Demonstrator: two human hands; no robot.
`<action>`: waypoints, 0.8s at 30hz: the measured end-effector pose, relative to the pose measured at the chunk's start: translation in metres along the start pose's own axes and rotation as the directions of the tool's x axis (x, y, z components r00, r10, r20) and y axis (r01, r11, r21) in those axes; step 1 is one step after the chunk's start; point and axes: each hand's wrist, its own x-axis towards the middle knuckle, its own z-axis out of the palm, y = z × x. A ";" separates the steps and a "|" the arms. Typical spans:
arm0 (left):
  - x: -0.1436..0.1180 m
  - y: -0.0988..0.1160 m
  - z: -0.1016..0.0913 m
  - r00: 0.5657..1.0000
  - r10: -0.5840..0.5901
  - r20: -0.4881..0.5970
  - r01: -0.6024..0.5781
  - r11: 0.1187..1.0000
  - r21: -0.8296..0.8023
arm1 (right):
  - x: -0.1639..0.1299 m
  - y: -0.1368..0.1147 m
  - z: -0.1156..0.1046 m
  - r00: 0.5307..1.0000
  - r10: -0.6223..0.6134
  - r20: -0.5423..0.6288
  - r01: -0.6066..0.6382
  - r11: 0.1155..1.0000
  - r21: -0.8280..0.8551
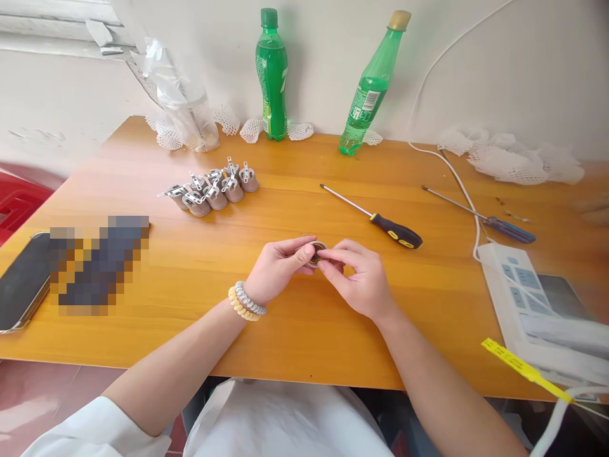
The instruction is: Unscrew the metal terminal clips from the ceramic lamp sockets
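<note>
White clothing point(285, 422) fills the bottom of the head view, against the near edge of the tabletop point(285, 203). Over the middle of that tabletop, toward its near edge, both bare hands meet at a small round part point(315, 253) with a dark centre. The left hand point(276, 266) holds it between thumb and fingers; two coiled bands point(247, 303) circle that wrist. The right hand point(364, 276) has thumb and forefinger brought close together at the part's right side; whether they pinch anything, I cannot tell.

Toward the far left corner stands a cluster of grey-brown cylinders point(217, 198) with metal strips on top. Right of centre lies a black-and-yellow screwdriver point(397, 232), with a blue-handled screwdriver point(511, 230) farther right. Two green bottles stand by the far edge, the left one point(272, 89) upright, the right one point(368, 95) appearing tilted. A phone point(23, 279) lies at the near left corner, a white power strip point(521, 308) toward the right end.
</note>
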 end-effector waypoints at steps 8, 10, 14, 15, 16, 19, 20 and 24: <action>0.000 -0.003 0.002 0.999 0.043 -0.012 -0.044 0.995 -0.089 | -0.002 0.008 0.005 0.999 0.033 -0.021 -0.034 0.999 -0.017; -0.001 -0.006 0.003 0.998 0.063 -0.027 -0.065 0.997 -0.052 | -0.002 0.010 0.007 1.000 0.013 0.007 -0.012 0.999 -0.045; -0.003 -0.011 0.007 0.995 0.103 0.005 -0.104 0.991 0.087 | -0.001 0.014 0.006 0.996 -0.088 -0.005 0.087 0.990 -0.108; -0.004 -0.011 0.008 0.994 0.106 0.039 -0.110 0.987 0.121 | -0.001 0.015 0.005 0.993 -0.121 -0.010 0.119 0.985 -0.125; -0.006 -0.011 0.008 0.991 0.108 0.076 -0.119 0.979 0.164 | -0.001 0.015 0.003 0.988 -0.153 -0.010 0.151 0.980 -0.131; -0.009 -0.006 0.001 0.974 0.173 0.147 -0.217 0.897 0.386 | 0.000 0.015 -0.004 0.982 -0.185 0.041 0.187 0.979 -0.075; -0.010 -0.004 -0.002 0.960 0.235 0.155 -0.281 0.823 0.493 | 0.000 0.015 -0.006 0.984 -0.165 0.069 0.169 0.984 -0.052; -0.007 0.004 -0.016 0.828 0.475 0.300 -0.503 0.389 0.772 | -0.001 0.016 -0.009 0.977 -0.011 0.213 0.022 0.998 -0.050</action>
